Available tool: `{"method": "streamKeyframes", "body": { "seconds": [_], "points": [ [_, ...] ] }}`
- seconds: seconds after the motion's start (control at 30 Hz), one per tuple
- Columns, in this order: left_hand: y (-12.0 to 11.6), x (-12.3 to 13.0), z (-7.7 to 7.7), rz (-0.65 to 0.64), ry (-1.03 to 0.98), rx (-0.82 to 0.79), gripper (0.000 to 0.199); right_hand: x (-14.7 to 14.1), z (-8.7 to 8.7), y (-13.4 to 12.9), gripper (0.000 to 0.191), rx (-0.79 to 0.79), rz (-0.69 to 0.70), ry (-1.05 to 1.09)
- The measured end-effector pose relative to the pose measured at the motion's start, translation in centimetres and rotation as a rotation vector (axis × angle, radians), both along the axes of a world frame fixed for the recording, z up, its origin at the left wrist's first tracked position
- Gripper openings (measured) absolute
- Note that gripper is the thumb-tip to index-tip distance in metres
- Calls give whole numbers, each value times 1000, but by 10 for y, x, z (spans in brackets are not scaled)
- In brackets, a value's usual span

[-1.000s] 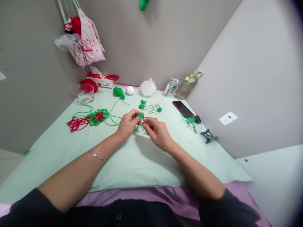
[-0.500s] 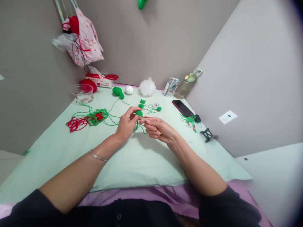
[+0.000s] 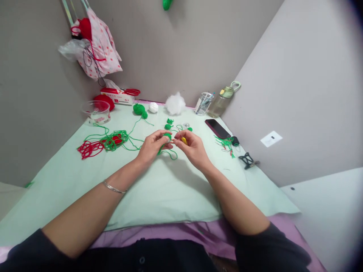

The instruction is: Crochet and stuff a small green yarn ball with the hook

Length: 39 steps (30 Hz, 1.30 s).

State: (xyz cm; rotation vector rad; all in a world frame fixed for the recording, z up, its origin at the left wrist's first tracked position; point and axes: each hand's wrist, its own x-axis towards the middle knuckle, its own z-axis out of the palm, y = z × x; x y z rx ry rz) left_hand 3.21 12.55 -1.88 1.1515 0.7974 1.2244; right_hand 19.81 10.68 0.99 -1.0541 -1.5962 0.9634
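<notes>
Over the middle of the table, my left hand pinches a small green crocheted piece between thumb and fingers. A loose green yarn tail hangs below it onto the cloth. My right hand is closed around a thin hook with a yellow handle, its metal shaft pointing up. The right fingertips almost meet the left ones, at a small reddish thing beside the green piece, too small to make out. Just behind my hands lie another green piece and a small green ball.
Tangled green and red yarn lies left, near a clear tub. Behind are a tissue box, green yarn ball, white ball and white stuffing. A pen cup, bottle, phone and black stand are right.
My right hand has turned, and the yellow-handled hook now tips upward instead of lying across the palm. Its thumb and index finger have come up to the left fingertips. The view has shifted slightly.
</notes>
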Motion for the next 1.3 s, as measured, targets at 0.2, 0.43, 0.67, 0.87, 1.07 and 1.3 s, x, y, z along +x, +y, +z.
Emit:
{"method": "streamKeyframes", "body": {
  "seconds": [0.2,0.43,0.67,0.87,1.07,1.3],
  "points": [
    [-7,10,-2,-88,-91,-60,29,-3,-11,1,16,58,-17,-142],
    [-9,10,0,-145,-155,-83,37,-2,-15,6,23,-8,-63,-32],
    [-5,8,-3,-148,-131,-78,46,1,-16,10,22,-19,-52,39],
    [-2,6,-6,-19,-91,-38,32,2,-5,2,21,-64,38,-12],
    [0,1,-2,64,-7,35,21,3,7,-9,21,-172,155,-90],
    [-1,2,0,124,58,94,19,4,8,-9,24,-273,275,-62]
  ]
}}
